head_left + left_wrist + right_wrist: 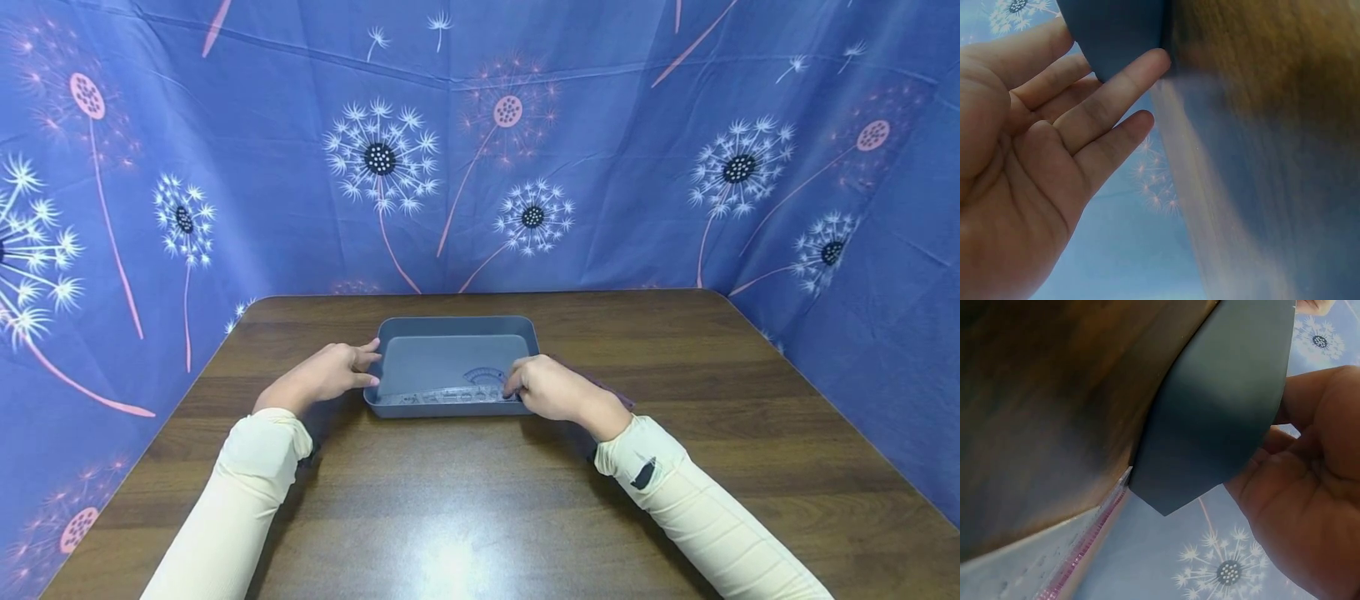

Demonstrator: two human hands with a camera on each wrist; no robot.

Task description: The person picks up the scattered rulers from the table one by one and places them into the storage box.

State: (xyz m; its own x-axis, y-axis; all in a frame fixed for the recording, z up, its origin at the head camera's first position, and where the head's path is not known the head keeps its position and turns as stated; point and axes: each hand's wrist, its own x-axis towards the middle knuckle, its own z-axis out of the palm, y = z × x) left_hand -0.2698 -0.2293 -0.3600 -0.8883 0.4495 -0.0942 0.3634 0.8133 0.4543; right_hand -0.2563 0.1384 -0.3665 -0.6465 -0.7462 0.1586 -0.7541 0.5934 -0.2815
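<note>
A grey-blue rectangular tray stands on the table. In it, along the near wall, lies a clear ruler, and behind its right part shows a clear protractor with blue markings. My right hand reaches over the tray's near right corner and pinches the ruler's right end; the tray wall hides those fingertips in the right wrist view. At the tray's left side is my left hand, fingers spread and fairly straight, some fingertips against the outer wall, nothing gripped.
A dark maroon strip lies right of the tray, partly under my right wrist. In the right wrist view a clear flat piece with a pink edge sits beside the tray. Blue dandelion-print cloth hangs behind and beside the brown wooden table.
</note>
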